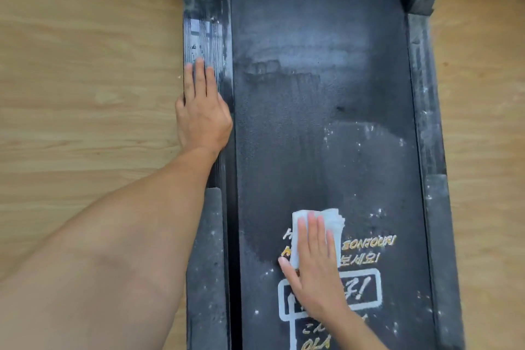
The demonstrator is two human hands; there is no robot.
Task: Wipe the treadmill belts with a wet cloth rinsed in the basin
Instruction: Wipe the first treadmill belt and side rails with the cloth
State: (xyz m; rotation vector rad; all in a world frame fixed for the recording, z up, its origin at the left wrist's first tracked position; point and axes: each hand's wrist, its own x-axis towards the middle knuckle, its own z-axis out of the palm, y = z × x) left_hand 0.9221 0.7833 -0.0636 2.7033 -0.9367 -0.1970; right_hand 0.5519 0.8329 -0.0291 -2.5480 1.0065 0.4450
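Fingers (pixel 312 226) of R hand (pixel 315 281) press cloth (pixel 336 220) on belt (pixel 312 122) by "BONJOUR!" txt (pixel 369 243)

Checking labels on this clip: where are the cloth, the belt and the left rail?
cloth (pixel 335 219): head view, its uncovered top right corner.
belt (pixel 318 122): head view, bare dark middle of its surface.
left rail (pixel 203 34): head view, ribbed dusty strip near its far end.

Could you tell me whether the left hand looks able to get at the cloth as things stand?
Probably yes: the left hand rests flat on the side rail, free, with only bare belt between; but the right hand covers much of the cloth.
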